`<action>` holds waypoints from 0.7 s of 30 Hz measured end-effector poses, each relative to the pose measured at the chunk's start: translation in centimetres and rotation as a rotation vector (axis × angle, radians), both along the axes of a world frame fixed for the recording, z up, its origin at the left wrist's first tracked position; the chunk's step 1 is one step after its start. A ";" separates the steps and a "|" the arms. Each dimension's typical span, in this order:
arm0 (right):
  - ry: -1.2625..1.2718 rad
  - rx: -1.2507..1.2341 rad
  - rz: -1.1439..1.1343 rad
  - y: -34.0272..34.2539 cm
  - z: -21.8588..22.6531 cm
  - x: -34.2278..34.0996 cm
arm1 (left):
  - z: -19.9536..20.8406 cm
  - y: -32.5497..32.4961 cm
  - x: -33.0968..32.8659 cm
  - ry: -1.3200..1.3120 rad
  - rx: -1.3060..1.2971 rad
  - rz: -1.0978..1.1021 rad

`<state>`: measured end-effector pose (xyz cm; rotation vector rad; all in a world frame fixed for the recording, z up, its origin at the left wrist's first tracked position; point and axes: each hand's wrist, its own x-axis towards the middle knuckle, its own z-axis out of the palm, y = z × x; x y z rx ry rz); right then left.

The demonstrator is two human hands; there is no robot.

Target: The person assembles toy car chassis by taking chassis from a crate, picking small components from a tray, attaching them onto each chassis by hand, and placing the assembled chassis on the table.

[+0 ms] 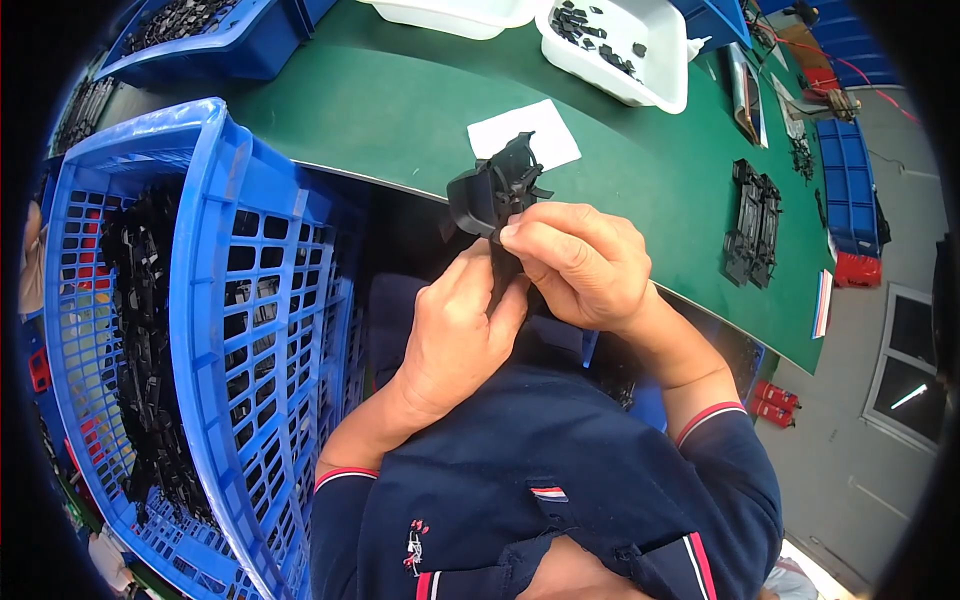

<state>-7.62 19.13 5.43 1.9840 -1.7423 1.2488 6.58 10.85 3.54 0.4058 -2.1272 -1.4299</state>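
A black moulded plastic part [490,195] is held up in front of my chest, near the table's front edge. It has a curved cup-like side on the left and thin prongs at the top. Around its lower end my left hand [460,325] is closed. My right hand [585,260] pinches the part from the right, thumb and forefinger together at its middle. Whether a smaller piece sits between those fingertips I cannot tell. Behind the part, a white sheet of paper [555,135] lies on the green table [400,125].
A tall blue plastic crate [205,200] full of black parts stands at my left. White tubs [665,80] sit at the table's far side, one with small black pieces. Long black plastic parts [752,225] lie on the right. A blue bin [270,45] is at the back left.
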 end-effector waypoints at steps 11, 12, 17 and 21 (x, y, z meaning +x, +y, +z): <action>0.027 -0.062 0.003 0.4 -0.4 0.2 | -0.3 0.2 0.1 0.021 -0.094 0.028; 0.026 -0.053 0.011 0.5 -0.4 0.2 | -0.4 0.2 0.1 0.027 -0.105 0.044; -0.005 -0.055 0.053 1.4 -1.0 0.1 | -0.4 0.3 0.2 0.014 -0.129 0.053; 0.008 -0.063 0.058 1.7 -1.3 0.2 | -0.4 0.5 0.2 0.044 -0.072 0.037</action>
